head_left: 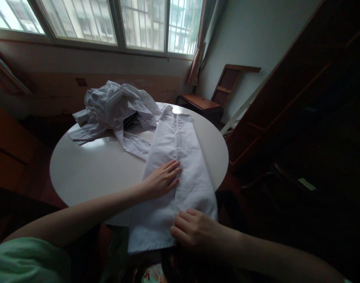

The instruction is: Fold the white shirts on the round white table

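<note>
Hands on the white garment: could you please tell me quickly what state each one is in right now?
Left hand: open, flat on the white garment.
Right hand: fingers curled on the garment's near edge; whether they pinch it cannot be told.

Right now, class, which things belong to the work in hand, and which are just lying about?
In hand: folded white garment, left hand flat on it, right hand at its lower edge, round table.
Lying about: crumpled white clothes, wooden chair.
</note>
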### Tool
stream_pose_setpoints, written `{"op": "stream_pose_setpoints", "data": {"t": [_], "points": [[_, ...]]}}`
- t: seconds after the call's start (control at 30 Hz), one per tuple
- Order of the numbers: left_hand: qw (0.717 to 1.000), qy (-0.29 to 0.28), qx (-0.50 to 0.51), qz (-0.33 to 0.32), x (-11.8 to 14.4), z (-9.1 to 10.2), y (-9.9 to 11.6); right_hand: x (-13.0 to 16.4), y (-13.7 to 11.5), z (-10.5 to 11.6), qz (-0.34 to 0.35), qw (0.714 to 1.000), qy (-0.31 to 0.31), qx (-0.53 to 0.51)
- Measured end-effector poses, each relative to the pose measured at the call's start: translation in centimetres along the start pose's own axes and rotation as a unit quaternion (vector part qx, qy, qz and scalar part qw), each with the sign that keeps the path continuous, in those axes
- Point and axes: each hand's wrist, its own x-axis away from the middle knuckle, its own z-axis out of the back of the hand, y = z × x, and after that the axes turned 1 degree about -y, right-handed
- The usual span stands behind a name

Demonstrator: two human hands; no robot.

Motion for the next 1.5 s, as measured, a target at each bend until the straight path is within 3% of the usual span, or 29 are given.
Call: {"op": "stream_pose_setpoints", "data": {"t": [0.37, 0.87, 1.03, 1.13, 1.23, 1.27, 1.4, 1.5], "points": [[1.0, 0.007, 0.003, -0.001, 0.0, -0.2, -0.1, 0.3, 0.4, -0.6, 0.047, 0.996, 0.079, -0.006], [1.0, 0.01, 0.01, 0.01, 0.0, -0.2, 0.1, 0.4, 0.2, 0.3, 0.057, 0.997, 0.046, -0.014], [1.0, 0.011, 0.011, 0.007, 0.0, -0.3, 0.1, 0.3, 0.8, 1.2, 0.054, 0.997, -0.003, -0.057], [1.0, 0.017, 0.014, -0.001, -0.1, -0.5, 0.0, -0.2, 3.8, 2.5, 0.024, 0.986, 0.041, -0.161], [0.999, 0.029, 0.018, -0.011, -0.1, -0.7, -0.1, -1.8, 9.2, 2.4, -0.083, 0.965, 0.164, -0.188], [0.999, 0.029, 0.016, -0.011, -0.1, -0.7, -0.1, -2.5, 11.2, 1.9, -0.124, 0.961, 0.178, -0.172], [1.0, 0.017, 0.0, 0.002, -0.1, -0.5, 0.0, -6.1, 18.4, -1.6, -0.203, 0.97, 0.083, -0.105], [1.0, 0.002, -0.004, 0.008, -0.1, -0.2, 0.1, -8.6, 21.8, -3.2, -0.252, 0.963, 0.065, -0.067]]}}
